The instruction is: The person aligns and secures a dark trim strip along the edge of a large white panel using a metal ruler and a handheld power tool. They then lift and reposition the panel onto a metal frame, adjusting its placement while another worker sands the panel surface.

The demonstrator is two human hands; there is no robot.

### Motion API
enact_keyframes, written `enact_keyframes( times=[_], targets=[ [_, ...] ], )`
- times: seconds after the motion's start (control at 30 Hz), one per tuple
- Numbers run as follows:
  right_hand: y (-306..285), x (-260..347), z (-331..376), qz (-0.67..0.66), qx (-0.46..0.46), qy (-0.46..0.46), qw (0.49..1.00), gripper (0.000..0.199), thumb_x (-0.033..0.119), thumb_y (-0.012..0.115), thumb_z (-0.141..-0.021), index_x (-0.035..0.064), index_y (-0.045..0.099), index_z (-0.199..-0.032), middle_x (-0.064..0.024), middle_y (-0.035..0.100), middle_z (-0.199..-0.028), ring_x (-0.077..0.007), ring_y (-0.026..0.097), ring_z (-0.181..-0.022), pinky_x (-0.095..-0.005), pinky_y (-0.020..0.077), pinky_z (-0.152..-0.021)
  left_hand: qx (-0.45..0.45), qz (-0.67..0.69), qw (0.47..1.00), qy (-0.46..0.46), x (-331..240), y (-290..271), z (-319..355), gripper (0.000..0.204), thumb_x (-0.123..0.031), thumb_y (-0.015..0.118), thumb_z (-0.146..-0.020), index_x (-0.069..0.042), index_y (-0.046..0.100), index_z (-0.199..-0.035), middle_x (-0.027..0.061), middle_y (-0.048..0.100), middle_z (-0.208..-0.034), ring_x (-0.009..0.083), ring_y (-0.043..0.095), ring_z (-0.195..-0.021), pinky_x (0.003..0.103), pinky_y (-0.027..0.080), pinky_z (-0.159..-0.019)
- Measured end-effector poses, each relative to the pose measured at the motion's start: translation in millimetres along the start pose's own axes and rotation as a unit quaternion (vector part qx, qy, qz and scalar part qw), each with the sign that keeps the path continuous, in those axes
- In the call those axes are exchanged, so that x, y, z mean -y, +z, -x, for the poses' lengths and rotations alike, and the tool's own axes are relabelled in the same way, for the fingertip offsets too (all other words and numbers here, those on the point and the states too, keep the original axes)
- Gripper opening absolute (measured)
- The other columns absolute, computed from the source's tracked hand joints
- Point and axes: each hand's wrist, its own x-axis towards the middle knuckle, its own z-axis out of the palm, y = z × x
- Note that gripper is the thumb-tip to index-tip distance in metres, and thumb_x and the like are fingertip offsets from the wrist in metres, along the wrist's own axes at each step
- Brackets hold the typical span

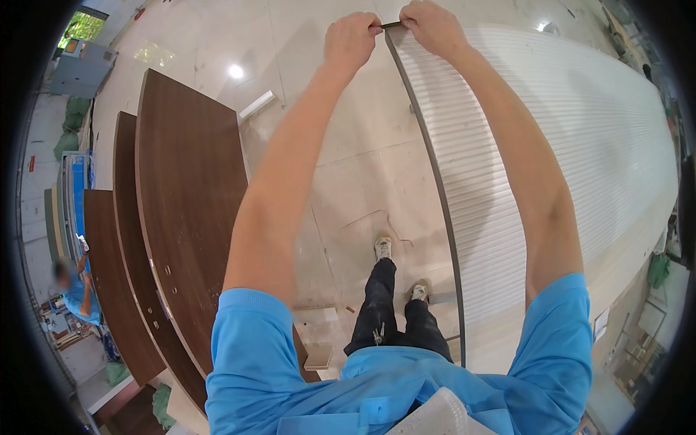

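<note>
The dark edge strip [428, 145] of the white ribbed panel [565, 145] is pinched at its top end by left hand [350, 40] and right hand [433, 27], each grip closed on it; brown boards [188, 188] stand left of the grip.

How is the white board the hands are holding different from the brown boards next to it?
The white board is pale and ribbed with fine lines; the brown boards are dark, smooth wood grain. The left hand and right hand grip the white board's top edge; nobody touches the brown boards. Both kinds stand upright on the floor.
</note>
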Motion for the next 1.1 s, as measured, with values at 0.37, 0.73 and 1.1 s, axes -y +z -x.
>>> enact_keyframes(
  times=[0.37, 0.73, 1.1],
  targets=[
    [-3, 1, 19, -0.011, -0.004, -0.068, 0.998, 0.016, 0.002, 0.052, -0.091, 0.0072, 0.066, -0.098, -0.0065, 0.068, -0.102, -0.0298, 0.063, -0.102, -0.0447, 0.0538, -0.082, -0.013, -0.015, 1.000, 0.024, -16, -8, 18, 0.007, -0.009, 0.068, -0.089, -0.007, 0.074, -0.091, 0.0099, 0.073, -0.089, 0.0319, 0.068, -0.082, 0.044, 0.054, -0.072],
    [-26, 11, 61, 0.009, 0.038, -0.112, 0.993, 0.020, -0.004, 0.054, -0.085, 0.0065, 0.065, -0.098, -0.0064, 0.065, -0.098, -0.0294, 0.063, -0.101, -0.0439, 0.0546, -0.080, 0.009, 0.004, 1.000, 0.018, -46, -18, 57, 0.012, -0.013, 0.066, -0.091, -0.007, 0.076, -0.096, 0.0112, 0.073, -0.092, 0.0325, 0.068, -0.083, 0.043, 0.053, -0.076],
    [-51, 32, 144, -0.003, 0.058, -0.132, 0.990, 0.021, -0.005, 0.058, -0.081, 0.0073, 0.063, -0.097, -0.0034, 0.062, -0.097, -0.0257, 0.062, -0.099, -0.0401, 0.0552, -0.074, 0.025, 0.021, 0.999, 0.001, -104, -31, 128, 0.011, -0.011, 0.066, -0.090, -0.005, 0.075, -0.093, 0.0116, 0.073, -0.090, 0.0326, 0.067, -0.087, 0.044, 0.053, -0.078]
  ],
)
